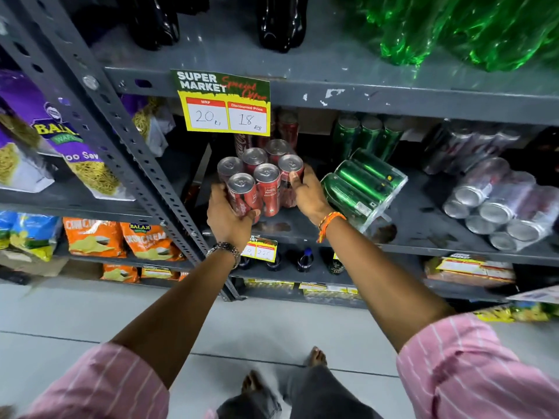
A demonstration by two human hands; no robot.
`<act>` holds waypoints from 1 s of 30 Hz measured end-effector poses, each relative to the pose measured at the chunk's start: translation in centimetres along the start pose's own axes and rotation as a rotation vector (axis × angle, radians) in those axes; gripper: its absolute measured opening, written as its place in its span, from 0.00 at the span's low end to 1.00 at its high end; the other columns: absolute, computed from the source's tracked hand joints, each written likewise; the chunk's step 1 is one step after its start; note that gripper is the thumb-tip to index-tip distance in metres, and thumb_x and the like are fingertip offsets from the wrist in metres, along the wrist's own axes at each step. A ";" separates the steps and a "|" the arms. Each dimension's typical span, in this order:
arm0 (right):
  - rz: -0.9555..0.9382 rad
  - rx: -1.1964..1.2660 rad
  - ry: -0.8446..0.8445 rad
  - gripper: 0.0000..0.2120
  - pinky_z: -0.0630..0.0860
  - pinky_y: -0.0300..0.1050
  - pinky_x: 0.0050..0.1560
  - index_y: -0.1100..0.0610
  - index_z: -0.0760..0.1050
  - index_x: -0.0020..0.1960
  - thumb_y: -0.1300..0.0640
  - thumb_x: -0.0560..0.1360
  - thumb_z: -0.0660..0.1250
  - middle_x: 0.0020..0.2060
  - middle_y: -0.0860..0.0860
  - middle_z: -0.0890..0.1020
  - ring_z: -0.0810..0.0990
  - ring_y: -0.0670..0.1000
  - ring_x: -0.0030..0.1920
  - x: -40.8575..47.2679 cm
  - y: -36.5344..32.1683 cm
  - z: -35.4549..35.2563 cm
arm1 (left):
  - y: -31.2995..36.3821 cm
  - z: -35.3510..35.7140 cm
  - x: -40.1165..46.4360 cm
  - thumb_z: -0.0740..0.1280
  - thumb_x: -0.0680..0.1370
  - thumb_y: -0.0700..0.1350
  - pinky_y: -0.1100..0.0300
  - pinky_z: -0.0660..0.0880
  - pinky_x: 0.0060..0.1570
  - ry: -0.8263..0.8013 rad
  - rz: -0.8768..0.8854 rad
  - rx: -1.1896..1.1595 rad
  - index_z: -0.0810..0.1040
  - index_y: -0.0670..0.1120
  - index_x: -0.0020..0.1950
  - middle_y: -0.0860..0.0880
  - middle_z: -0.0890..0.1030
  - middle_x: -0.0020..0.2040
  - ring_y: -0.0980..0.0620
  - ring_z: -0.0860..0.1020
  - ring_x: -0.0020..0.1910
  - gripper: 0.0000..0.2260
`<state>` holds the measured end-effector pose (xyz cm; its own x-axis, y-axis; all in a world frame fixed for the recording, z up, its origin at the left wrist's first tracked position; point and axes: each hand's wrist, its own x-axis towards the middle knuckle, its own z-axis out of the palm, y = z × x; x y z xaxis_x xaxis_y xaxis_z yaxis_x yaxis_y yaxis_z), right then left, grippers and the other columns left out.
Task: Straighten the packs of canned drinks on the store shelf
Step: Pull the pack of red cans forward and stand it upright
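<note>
A shrink-wrapped pack of red cola cans (262, 176) stands upright on the grey shelf (417, 219), tops facing me. My left hand (228, 216) grips its left front corner and my right hand (308, 195) grips its right side. Right of it a pack of green cans (363, 186) lies tipped on its side, slanted. Farther right a pack of silver cans (499, 204) also lies on its side, ends toward me. More red, green and dark cans stand behind, in shadow.
A yellow price sign (225, 107) hangs from the shelf above, over the red pack. A slotted steel upright (142, 164) stands to the left, with snack bags (90, 173) beyond it. Green bottles (453, 28) fill the upper shelf. Small bottles sit below.
</note>
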<state>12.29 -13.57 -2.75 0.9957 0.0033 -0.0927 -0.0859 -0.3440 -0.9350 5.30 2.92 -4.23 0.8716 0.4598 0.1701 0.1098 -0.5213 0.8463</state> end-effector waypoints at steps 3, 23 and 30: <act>-0.028 -0.041 0.057 0.19 0.69 0.57 0.73 0.60 0.67 0.73 0.58 0.83 0.59 0.69 0.59 0.76 0.74 0.59 0.70 -1.4 0.3 0.2 | -0.7 0.2 -0.1 0.82 0.59 0.43 0.47 0.80 0.54 -0.034 0.013 -0.031 0.68 0.49 0.60 0.48 0.81 0.58 0.48 0.81 0.55 0.34; 0.151 0.274 0.156 0.36 0.54 0.54 0.82 0.53 0.47 0.82 0.52 0.81 0.62 0.82 0.51 0.55 0.55 0.52 0.82 -3.0 -2.0 4.5 | 1.0 -1.8 4.0 0.55 0.83 0.57 0.56 0.67 0.67 -0.259 -0.140 -0.314 0.73 0.48 0.70 0.50 0.77 0.66 0.55 0.75 0.61 0.20; 0.159 0.284 -0.056 0.28 0.74 0.52 0.69 0.55 0.66 0.76 0.67 0.77 0.59 0.67 0.55 0.78 0.78 0.54 0.64 2.6 -3.2 2.6 | 1.6 -1.7 -1.9 0.56 0.82 0.55 0.60 0.62 0.72 -0.277 -0.055 -0.327 0.66 0.47 0.74 0.46 0.68 0.68 0.52 0.68 0.69 0.22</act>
<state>15.06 -10.02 -0.93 0.9662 0.0247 -0.2567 -0.2545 -0.0690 -0.9646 2.96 2.47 -2.36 0.9688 0.2474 0.0160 0.0414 -0.2252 0.9734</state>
